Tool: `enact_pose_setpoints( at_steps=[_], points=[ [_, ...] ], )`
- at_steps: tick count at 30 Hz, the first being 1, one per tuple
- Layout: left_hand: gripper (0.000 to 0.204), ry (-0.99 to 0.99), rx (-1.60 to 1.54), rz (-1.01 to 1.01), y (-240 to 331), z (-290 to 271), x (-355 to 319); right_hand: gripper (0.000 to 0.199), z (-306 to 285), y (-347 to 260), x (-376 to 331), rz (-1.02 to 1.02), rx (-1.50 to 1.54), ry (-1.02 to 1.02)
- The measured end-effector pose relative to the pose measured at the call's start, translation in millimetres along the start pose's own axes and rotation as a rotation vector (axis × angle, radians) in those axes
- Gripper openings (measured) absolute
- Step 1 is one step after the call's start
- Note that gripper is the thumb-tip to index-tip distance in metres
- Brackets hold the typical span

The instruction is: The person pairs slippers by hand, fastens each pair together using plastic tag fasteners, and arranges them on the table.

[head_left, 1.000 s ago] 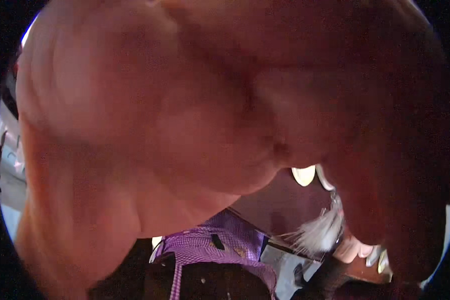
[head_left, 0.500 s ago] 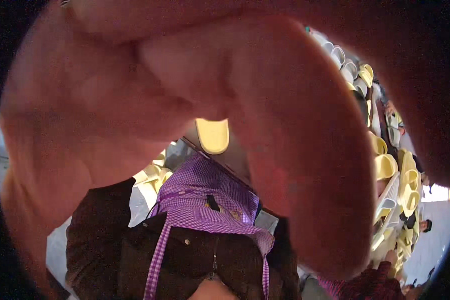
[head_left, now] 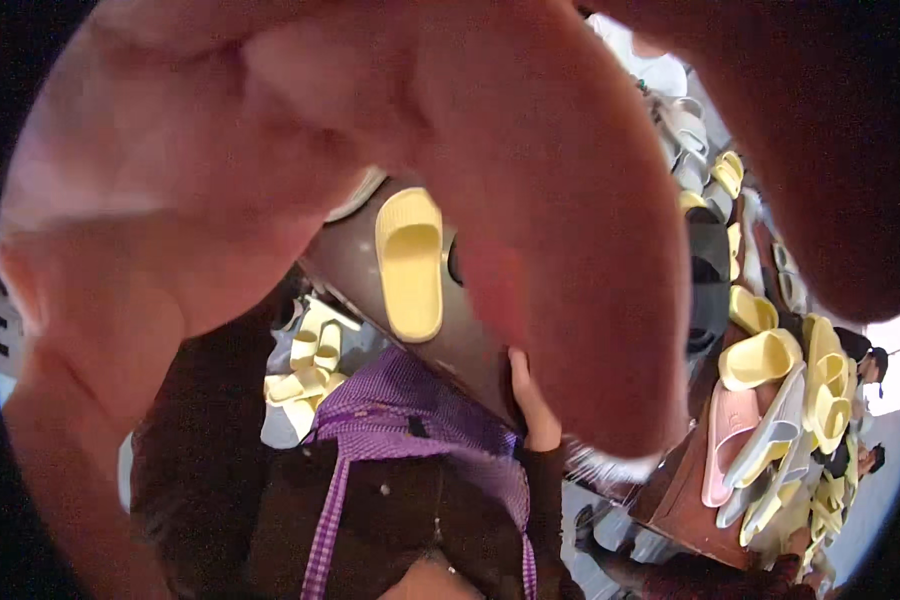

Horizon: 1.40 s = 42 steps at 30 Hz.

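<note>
Yellow ribbed foam slide (head_left: 410, 262) on dark board, right hand (head_left: 533, 405) gripping board edge, left hand (head_left: 300, 150) blurred, spread.

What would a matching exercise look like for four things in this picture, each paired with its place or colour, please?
Things:
1. single yellow sandal
2. pink slipper
3. checked apron
4. big blurred hand

Place or colour:
A. purple, worn over a dark brown jacket
B. right in front of the lens, covering most of the view
C. lying alone on the brown table top
D. among the yellow slippers on the right side of the picture

Pairs: 1-C, 2-D, 3-A, 4-B.
</note>
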<state>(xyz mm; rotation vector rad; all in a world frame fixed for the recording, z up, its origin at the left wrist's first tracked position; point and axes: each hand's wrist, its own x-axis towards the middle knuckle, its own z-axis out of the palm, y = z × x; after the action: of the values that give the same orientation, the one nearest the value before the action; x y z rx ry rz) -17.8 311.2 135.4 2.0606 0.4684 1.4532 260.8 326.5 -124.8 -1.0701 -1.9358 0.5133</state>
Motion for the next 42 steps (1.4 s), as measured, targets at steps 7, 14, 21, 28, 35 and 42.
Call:
enact_pose_setpoints(
  at_steps=[7,14,21,28,35,42],
  points=[
    [0.038,-0.049,0.017,-0.162,-2,19,3,0.013,8,29,-4,-0.012,0.024,-0.091],
    [0.048,0.057,0.062,-0.218,-44,60,10,0.011,7,31,-8,-0.093,-0.007,-0.003],
    [0.066,0.239,-0.152,-0.901,-209,108,-31,0.011,6,25,-10,-0.138,-0.071,0.056],
    [0.080,0.533,0.056,-0.718,-300,162,-8,0.011,11,32,-8,-0.182,-0.062,0.173],
    [0.053,0.676,-0.532,-0.814,-303,146,19,0.010,10,37,-6,-0.179,-0.085,0.194],
    [0.035,0.680,-0.507,-0.967,-299,148,26,0.012,5,38,-9,-0.132,-0.054,0.315]
  ],
)
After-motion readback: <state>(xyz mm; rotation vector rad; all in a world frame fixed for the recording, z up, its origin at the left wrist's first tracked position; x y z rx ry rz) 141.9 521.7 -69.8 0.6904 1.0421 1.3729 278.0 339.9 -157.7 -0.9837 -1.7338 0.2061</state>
